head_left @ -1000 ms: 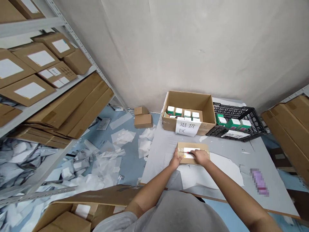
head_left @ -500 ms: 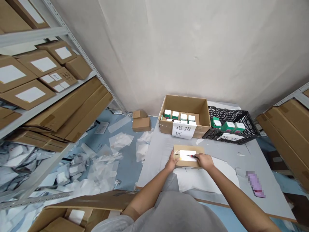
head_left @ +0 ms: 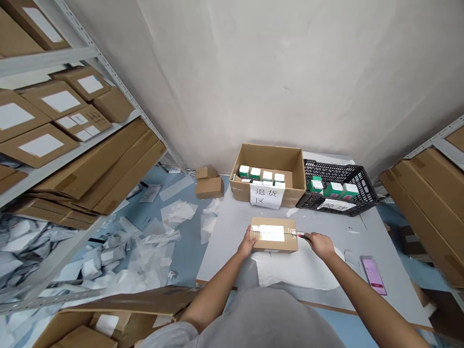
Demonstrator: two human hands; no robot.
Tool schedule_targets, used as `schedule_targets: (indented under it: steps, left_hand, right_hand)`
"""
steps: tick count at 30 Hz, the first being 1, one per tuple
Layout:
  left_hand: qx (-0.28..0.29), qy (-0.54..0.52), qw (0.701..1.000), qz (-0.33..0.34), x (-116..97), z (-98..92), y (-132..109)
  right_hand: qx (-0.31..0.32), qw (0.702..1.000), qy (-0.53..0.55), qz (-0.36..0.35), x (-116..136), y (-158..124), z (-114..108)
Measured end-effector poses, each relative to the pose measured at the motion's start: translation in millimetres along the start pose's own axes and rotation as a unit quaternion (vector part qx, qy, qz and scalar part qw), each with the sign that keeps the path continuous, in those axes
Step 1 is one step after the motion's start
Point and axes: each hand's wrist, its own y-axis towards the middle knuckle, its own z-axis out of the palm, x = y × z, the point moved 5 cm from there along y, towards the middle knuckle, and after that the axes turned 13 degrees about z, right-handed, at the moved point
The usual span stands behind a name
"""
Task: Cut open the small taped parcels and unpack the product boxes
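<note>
A small brown cardboard box [head_left: 278,245] with a white label [head_left: 270,232] on top lies on the grey table, partly over a white sheet [head_left: 290,271]. A cut line runs lengthwise across its top. My left hand [head_left: 246,243] grips the box's left end, thumb on the near face. Closed round a slim red-and-black utility knife [head_left: 304,237], my right hand [head_left: 321,244] is just past the box's right end. The knife's tip points left, close to the box's edge.
Behind stand an open carton [head_left: 268,154] with several green-and-white boxes [head_left: 267,176] and a black crate [head_left: 364,186]. A phone [head_left: 375,276] lies at the right. Shelves [head_left: 119,126] of cartons rise at left; an open carton [head_left: 137,299] sits low beside me. Paper scraps litter the floor.
My right hand has drawn the knife rightward along the box top and off its right end. A cut line now shows across the label. My left hand keeps its hold.
</note>
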Motion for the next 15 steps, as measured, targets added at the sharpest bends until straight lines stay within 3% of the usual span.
schedule_targets:
  steps: [3,5,8,10,12,14,15]
  left_hand:
    - [-0.008,0.020,1.000,-0.005,-5.5,-1.2,0.4]
    - [-0.025,0.088,0.996,-0.014,-12.6,-3.0,0.9]
    - [-0.025,0.232,0.972,0.022,-34.7,5.9,6.5]
    - [0.018,0.265,0.960,0.094,-54.3,28.1,15.1]
    - [0.077,0.231,0.958,0.153,-69.7,58.3,25.9]
    - [0.118,0.185,0.960,0.172,-77.0,86.1,37.9]
    - [0.133,0.170,0.960,0.176,-77.8,97.6,43.7]
  right_hand:
    - [-0.001,1.000,0.004,0.024,-31.9,-1.0,4.1]
    - [0.001,0.997,0.036,0.067,-54.9,-0.8,11.4]
    - [-0.017,0.969,0.188,0.160,-75.6,-0.1,26.6]
    - [-0.014,0.922,0.331,0.200,-68.5,2.0,40.4]
    - [0.002,0.875,0.436,0.210,-44.3,7.1,53.9]
    - [0.015,0.857,0.468,0.216,-14.5,14.5,64.7]
    - [0.007,0.864,0.459,0.204,0.0,18.8,67.6]
